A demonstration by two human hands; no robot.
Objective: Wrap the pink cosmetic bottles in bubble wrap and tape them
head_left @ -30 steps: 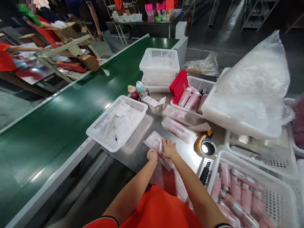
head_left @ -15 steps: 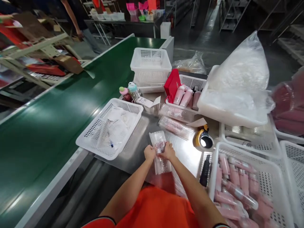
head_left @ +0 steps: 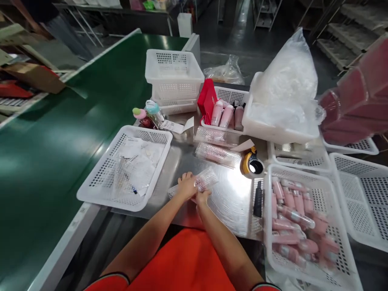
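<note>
Over the metal table [head_left: 230, 202], a bubble-wrap bundle [head_left: 207, 178] lies slantwise between my two hands. My left hand [head_left: 187, 186] is closed over its middle from the left. Fingers of my right hand [head_left: 202, 197] grip its lower side, the thumb pressed near the centre. Something pinkish shows faintly through the wrap, too blurred to name. Beyond the hands, two more bubble-wrapped rolls [head_left: 217, 155] rest on the table. A yellow-and-black tape dispenser [head_left: 253, 165] stands to their right.
At left, a white basket [head_left: 91, 190] holds clear bags and papers beside the green conveyor [head_left: 54, 161]. To the right, another basket [head_left: 342, 258] is full of pink bottles. Stacked baskets [head_left: 174, 76], two drink bottles [head_left: 154, 111] and a large plastic bag [head_left: 291, 76] stand behind.
The bubble-wrap bundle has turned from nearly upright in view to a slant. My left hand has moved over its top, and my right hand has shifted lower. The view has swung right.
</note>
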